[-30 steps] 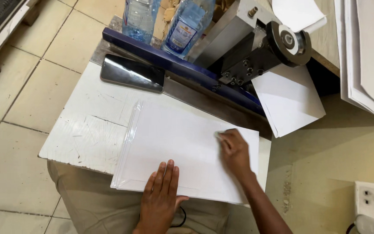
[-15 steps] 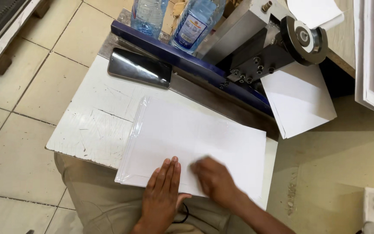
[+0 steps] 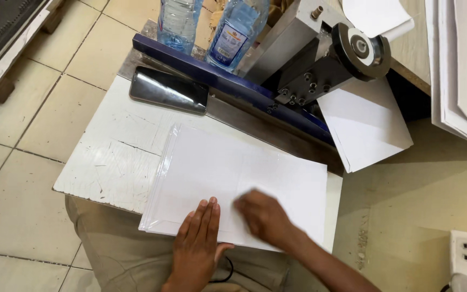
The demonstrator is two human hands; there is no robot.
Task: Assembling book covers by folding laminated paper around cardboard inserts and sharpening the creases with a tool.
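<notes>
A glossy black phone (image 3: 168, 90) was seen at eleven o'clock on the scuffed white board (image 3: 104, 157). The flat white sheet (image 3: 239, 181), clear film along one edge, lay at centre. The left hand (image 3: 198, 240) was pressed flat, fingers extended, at six o'clock; the blurred right hand (image 3: 266, 216) was spread loosely on the sheet beside it.

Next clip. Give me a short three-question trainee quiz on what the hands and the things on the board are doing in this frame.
1. True or false: the left hand lies flat on the white sheet.
2. What lies on the white board beyond the sheet? A) scissors B) dark phone C) stapler
3. What shows that the right hand is moving?

Key
1. True.
2. B.
3. It is blurred, while the left hand is sharp.
</notes>
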